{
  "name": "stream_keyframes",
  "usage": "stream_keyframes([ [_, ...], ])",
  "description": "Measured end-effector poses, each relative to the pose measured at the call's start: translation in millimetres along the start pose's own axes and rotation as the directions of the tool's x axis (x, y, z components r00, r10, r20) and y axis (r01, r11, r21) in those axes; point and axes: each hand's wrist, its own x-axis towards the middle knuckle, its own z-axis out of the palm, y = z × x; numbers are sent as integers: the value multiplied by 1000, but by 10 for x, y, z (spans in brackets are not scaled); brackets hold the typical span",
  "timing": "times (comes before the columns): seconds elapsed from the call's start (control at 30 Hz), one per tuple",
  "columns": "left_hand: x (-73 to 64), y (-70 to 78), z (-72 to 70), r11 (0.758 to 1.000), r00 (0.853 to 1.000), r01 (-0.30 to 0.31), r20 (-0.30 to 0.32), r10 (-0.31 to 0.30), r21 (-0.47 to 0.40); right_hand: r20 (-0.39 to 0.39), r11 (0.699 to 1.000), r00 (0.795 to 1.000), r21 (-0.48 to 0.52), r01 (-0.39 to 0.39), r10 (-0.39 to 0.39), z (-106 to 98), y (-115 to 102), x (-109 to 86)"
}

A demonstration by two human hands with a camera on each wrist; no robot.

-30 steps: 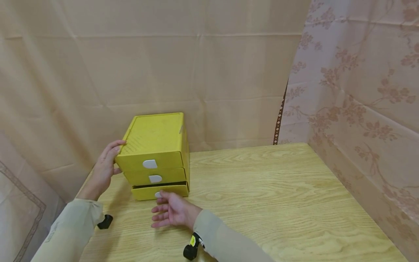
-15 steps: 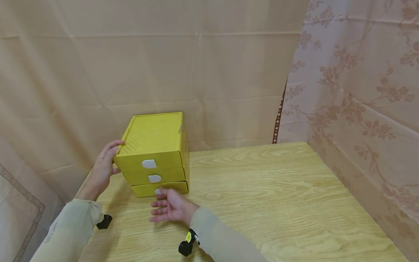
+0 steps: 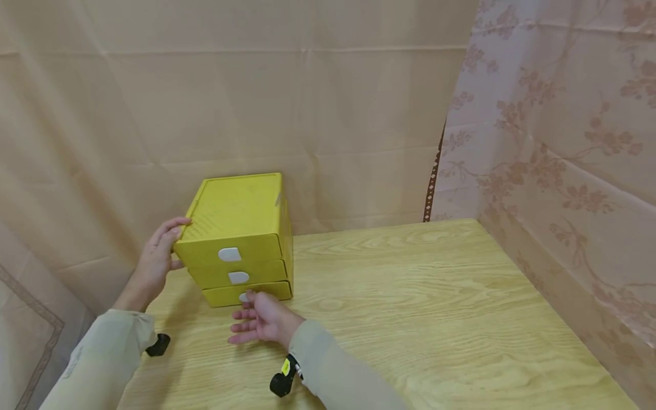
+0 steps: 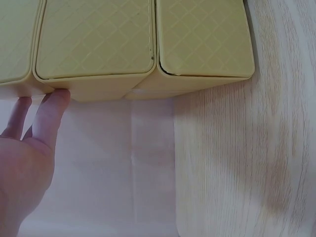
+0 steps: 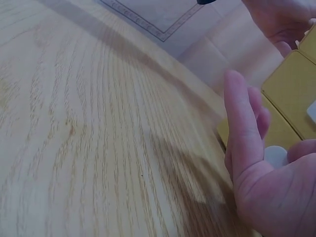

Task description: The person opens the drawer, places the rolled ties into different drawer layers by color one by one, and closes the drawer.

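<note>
A yellow three-drawer box (image 3: 233, 208) stands at the back left, its drawer fronts facing me, each with a white pull tab. My left hand (image 3: 156, 259) rests against its left side, fingers along the top edge; the left wrist view shows fingertips touching the side wall. The bottom drawer (image 3: 222, 296) sits nearly flush, with a thin dark line at its edge (image 4: 170, 73). My right hand (image 3: 269, 320) touches that drawer's white tab (image 3: 243, 297) with the thumb, while the other fingers extend loosely to the left. Drawer contents are hidden.
The box stands on a wood-grain table (image 3: 410, 302), close to the beige curtain (image 3: 359, 125) behind. A floral curtain (image 3: 564, 171) hangs along the right side. Black wrist devices (image 3: 282, 382) sit below both sleeves.
The bottom drawer has slid in from slightly pulled out to nearly flush, with my right hand moving along at its tab. My left hand stays on the box's side.
</note>
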Motion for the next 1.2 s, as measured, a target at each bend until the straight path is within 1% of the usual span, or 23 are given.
stream_keyframes([
  [0.17, -6, 5, -15, 1000, 1000, -3, 1, 2, 26, -22, 1000, 1000, -3, 5, -5, 14, 14, 11],
  [0.27, -8, 8, -26, 999, 1000, -7, 0, 6, 41, -10, 1000, 1000, 2, -4, 4, 15, 22, 7],
  [0.43, -4, 1, -25, 999, 1000, -10, -5, 10, 35, 1, 1000, 1000, 8, -1, 1, 15, 34, -1],
  [0.53, -8, 4, -15, 999, 1000, -7, -8, 8, 34, 1, 1000, 1000, 14, -4, 4, 11, 39, -5],
  [0.67, -14, 9, -2, 999, 1000, -2, -11, 2, 42, 21, 1000, 1000, 24, -15, 14, -7, 33, -2],
  [0.83, -10, 9, 11, 999, 1000, 0, -13, 0, 54, 59, 999, 998, 19, -29, 28, -63, 13, 11],
  [0.97, -1, 1, 26, 998, 1000, -3, -17, 4, 61, 102, 999, 994, -13, -35, 36, -133, -11, 19],
  [1.03, -4, -3, 32, 997, 1000, -6, -24, 8, 78, 129, 998, 991, -34, -43, 47, -176, -19, 23],
  [1.13, -17, -14, 31, 991, 999, -6, -34, 11, 133, 180, 994, 980, -81, -70, 83, -257, -28, 27],
  [1.2, -34, -25, 27, 980, 999, -7, -43, 15, 198, 217, 987, 969, -136, -91, 120, -324, -38, 20],
])
